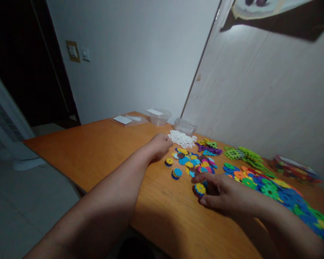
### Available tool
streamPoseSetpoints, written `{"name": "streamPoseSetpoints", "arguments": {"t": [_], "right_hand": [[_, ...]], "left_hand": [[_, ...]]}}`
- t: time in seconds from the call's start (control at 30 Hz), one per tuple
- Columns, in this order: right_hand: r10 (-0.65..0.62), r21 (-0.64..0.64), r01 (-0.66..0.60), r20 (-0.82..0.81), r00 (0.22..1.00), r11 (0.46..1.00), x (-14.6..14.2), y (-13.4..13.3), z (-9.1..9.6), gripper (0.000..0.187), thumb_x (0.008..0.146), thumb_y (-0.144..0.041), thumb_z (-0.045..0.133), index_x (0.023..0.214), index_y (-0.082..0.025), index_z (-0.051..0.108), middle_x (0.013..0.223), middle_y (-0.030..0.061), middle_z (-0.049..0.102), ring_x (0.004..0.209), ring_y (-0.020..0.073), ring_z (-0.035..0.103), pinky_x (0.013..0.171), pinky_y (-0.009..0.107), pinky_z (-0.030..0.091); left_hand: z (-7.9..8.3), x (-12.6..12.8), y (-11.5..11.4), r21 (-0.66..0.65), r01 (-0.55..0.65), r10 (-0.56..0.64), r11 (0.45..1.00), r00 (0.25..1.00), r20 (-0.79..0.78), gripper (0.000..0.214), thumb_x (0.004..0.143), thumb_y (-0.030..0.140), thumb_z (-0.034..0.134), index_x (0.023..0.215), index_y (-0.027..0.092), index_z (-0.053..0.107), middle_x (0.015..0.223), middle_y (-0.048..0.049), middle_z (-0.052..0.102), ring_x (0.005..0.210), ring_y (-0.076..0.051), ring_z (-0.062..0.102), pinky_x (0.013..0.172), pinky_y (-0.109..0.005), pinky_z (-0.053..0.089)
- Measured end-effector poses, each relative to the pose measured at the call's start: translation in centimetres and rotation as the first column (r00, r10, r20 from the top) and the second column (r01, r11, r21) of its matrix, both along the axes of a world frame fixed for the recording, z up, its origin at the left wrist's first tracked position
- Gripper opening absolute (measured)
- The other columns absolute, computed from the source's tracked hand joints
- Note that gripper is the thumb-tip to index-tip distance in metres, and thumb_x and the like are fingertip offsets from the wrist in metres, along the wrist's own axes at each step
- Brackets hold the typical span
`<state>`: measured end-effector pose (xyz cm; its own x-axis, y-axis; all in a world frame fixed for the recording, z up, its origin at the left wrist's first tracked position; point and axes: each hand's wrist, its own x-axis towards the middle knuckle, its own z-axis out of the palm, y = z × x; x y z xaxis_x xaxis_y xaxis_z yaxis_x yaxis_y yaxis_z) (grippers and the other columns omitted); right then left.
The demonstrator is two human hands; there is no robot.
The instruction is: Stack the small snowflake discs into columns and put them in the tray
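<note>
My left hand (161,143) reaches far across the orange wooden table (97,151), its fingers curled down beside a pile of white lattice pieces (182,139); what it holds, if anything, is hidden. My right hand (221,192) lies low on the table, thumb and fingers pinched around a small stack of round pieces with a yellow one on top (199,189). Between the hands lies a heap of small multicoloured flower-shaped discs (194,162), with two small stacks (176,173) set apart.
Green lattice pieces (243,154) and purple ones (208,147) lie near the wall. A long spread of larger coloured discs (280,190) runs right. Clear plastic tubs (159,116) and lids (125,119) sit at the table's far end. A coloured stack (295,168) stands far right.
</note>
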<state>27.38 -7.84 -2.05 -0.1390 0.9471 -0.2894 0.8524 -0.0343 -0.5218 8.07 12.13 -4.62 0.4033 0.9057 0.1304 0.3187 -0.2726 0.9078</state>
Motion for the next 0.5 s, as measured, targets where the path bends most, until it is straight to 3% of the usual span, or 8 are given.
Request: {"name": "streamPoseSetpoints", "arguments": {"t": [0.27, 0.5], "right_hand": [[0.064, 0.047, -0.068, 0.078, 0.995, 0.997, -0.08, 0.40, -0.41, 0.020, 0.080, -0.025, 0.064, 0.100, -0.027, 0.065, 0.074, -0.0020, 0.060, 0.063, 0.0118, 0.051, 0.050, 0.021, 0.030], [0.035, 0.051, -0.038, 0.057, 0.998, 0.998, 0.34, 0.24, 0.15, 0.029, 0.081, -0.034, 0.067, 0.109, -0.027, 0.062, 0.071, -0.0020, 0.057, 0.060, 0.0120, 0.049, 0.050, 0.023, 0.031]], "left_hand": [[0.58, -0.28, -0.73, -0.071, -0.013, 0.017, 0.997, 0.998, 0.057, 0.025, 0.066, 0.026, 0.072, 0.054, 0.015, 0.052, 0.045, 0.0047, 0.038, 0.049, -0.008, 0.032, 0.047, -0.023, 0.017], [0.50, -0.31, -0.56, -0.021, -0.007, 0.008, 1.000, 0.999, 0.040, 0.025, 0.067, 0.026, 0.070, 0.055, 0.015, 0.051, 0.047, 0.0048, 0.039, 0.050, -0.008, 0.033, 0.049, -0.024, 0.019]]}}
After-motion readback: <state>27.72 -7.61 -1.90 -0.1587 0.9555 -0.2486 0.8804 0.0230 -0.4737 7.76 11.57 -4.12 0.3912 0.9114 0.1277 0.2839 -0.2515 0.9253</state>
